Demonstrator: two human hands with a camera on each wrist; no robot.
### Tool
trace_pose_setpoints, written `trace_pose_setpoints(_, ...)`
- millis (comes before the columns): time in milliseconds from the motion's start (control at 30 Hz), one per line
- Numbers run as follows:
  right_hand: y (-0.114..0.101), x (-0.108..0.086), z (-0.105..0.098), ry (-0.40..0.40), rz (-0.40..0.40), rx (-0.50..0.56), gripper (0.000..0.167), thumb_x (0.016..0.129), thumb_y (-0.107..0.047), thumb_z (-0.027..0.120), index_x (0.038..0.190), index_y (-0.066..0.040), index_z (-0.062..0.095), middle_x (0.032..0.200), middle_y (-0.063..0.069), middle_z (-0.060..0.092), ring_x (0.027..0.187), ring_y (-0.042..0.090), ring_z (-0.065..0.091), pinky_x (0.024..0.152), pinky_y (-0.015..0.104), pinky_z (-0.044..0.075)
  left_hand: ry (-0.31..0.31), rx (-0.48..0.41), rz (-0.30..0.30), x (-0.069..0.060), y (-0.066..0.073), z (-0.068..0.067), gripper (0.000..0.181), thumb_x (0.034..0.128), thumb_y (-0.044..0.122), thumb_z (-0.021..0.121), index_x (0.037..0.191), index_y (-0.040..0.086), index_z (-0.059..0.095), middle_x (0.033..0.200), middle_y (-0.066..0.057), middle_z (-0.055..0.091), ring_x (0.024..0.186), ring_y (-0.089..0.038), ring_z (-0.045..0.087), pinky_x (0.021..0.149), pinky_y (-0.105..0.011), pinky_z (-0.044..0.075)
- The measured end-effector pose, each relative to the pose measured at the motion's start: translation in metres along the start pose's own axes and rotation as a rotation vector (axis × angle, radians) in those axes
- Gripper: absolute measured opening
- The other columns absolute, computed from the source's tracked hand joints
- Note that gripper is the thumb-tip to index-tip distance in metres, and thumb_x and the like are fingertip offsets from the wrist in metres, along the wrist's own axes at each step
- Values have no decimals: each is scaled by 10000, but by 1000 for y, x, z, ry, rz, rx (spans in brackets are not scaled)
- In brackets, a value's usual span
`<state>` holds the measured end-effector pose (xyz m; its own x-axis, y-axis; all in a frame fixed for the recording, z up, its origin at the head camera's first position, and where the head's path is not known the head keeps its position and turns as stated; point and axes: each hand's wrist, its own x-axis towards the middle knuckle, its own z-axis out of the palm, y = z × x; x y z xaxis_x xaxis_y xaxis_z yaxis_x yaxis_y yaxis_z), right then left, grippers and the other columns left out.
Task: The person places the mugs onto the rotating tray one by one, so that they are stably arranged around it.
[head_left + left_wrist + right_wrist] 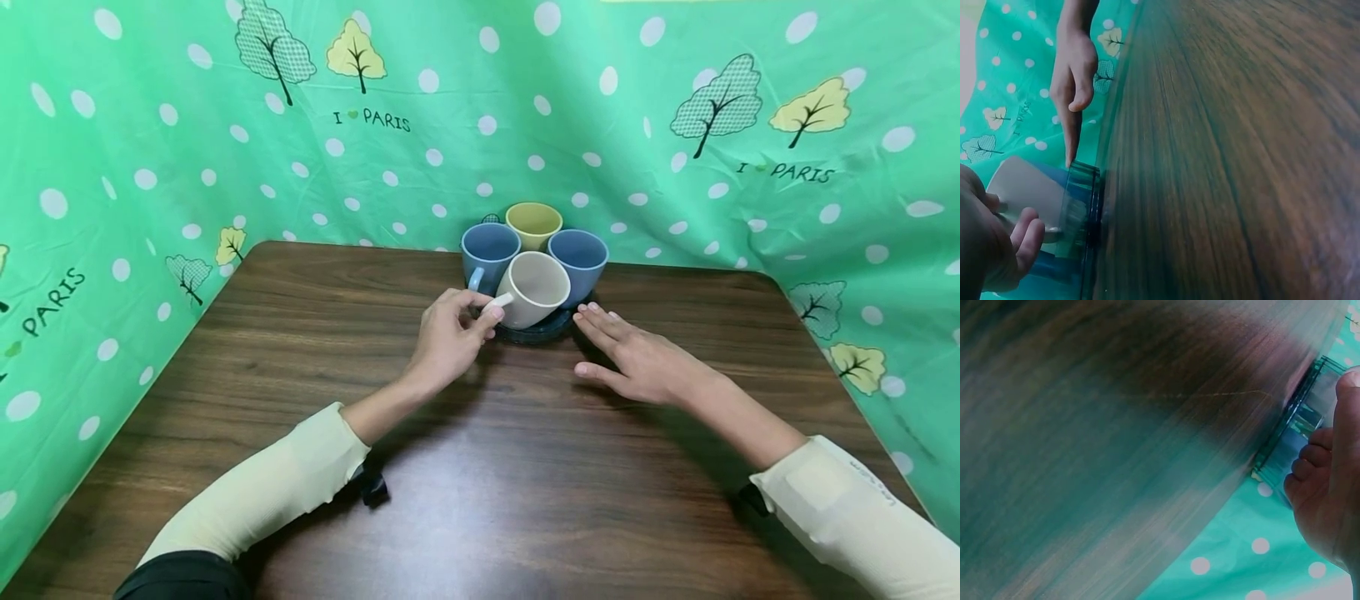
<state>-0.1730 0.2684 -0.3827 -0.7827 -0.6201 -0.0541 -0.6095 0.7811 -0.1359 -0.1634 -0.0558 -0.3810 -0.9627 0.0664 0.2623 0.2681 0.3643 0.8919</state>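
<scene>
A white mug leans slightly to one side at the front of a dark glassy tray. My left hand pinches its handle between thumb and fingers. Two blue mugs stand behind it, a left one with its handle towards me and a right one. At the back is a yellow mug, partly hidden by the others. My right hand has its fingers straight, their tips at the tray's right edge. In the left wrist view the tray's transparent wall shows in front of the white mug.
The brown wooden table runs back to a green dotted curtain, which hangs close behind the mugs and along both sides. A small black object shows below the left sleeve.
</scene>
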Motion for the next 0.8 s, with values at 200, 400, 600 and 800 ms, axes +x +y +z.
trace_pose_setpoints(200,1,0,0,2,-8,-2,825,1164,-514,604,1771,-37,314,1868,222,252,1747,423,256,1386,639,320,78,71,56,3,-4,-4,164,1052,229,838,1154,103,856,1020,-69,750,841,-161,733,782,-248,560)
trace_pose_setpoints(400,1,1,1,2,-11,3,820,1165,-508,605,1770,-37,316,1867,220,256,1747,427,254,1385,641,317,123,45,66,4,-5,-8,162,1043,160,837,1169,60,817,1086,-100,771,880,-222,766,766,-186,574)
trace_pose_setpoints(600,0,1,0,6,-13,2,817,1162,-495,616,1766,-30,324,1864,224,266,1746,429,257,1384,640,319,124,16,59,6,-8,-12,119,1052,100,810,1150,33,811,1087,-125,757,806,-222,794,683,-166,596)
trace_pose_setpoints(800,0,0,0,-7,-4,1,827,1163,-505,608,1770,-29,310,1869,223,248,1751,428,241,1391,641,304,104,11,41,6,-12,-13,92,1054,98,805,1131,49,816,1059,-111,770,766,-201,785,652,-181,587)
